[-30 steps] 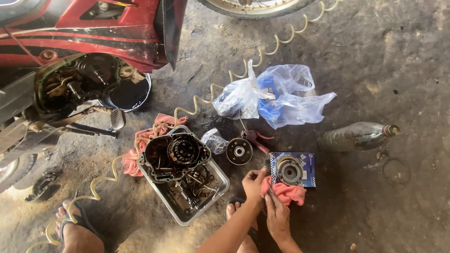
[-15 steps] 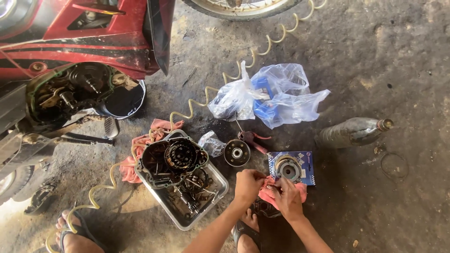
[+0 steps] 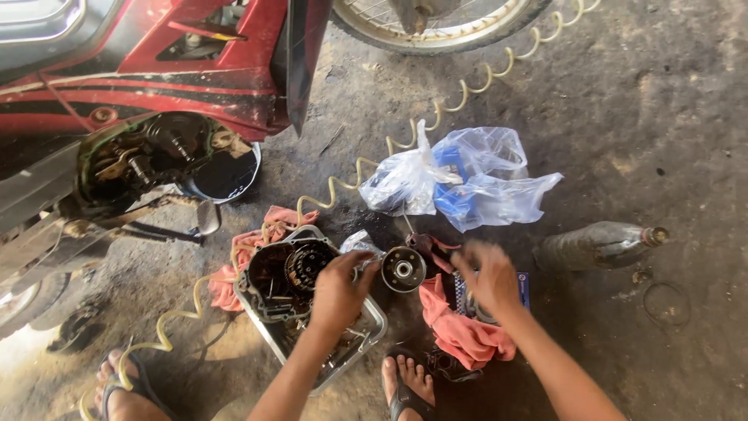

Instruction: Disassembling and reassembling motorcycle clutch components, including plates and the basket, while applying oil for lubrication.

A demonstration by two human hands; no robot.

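My left hand (image 3: pixel 340 290) reaches over the metal tray (image 3: pixel 372 331) with its fingers curled at the edge of a round metal disc part (image 3: pixel 403 269) on the floor. Whether it grips the disc I cannot tell. In the tray lies a dark engine cover (image 3: pixel 284 273) with a coil inside. My right hand (image 3: pixel 489 277) is blurred, fingers spread, above a blue box (image 3: pixel 523 285) and a red rag (image 3: pixel 460 331). It holds nothing that I can see.
A red motorcycle (image 3: pixel 156 70) with its open engine side (image 3: pixel 148 160) stands at upper left, its wheel (image 3: pixel 436 23) at top. A coiled yellow hose (image 3: pixel 374 168) crosses the floor. Clear plastic bags (image 3: pixel 460 183), a grimy bottle (image 3: pixel 596 244), a black pan (image 3: pixel 226 175), and my sandalled feet (image 3: pixel 405 386) lie around.
Both hands have left the red rag near the blue box. The left one has moved left to the round disc by the tray; the right one has lifted over the box.
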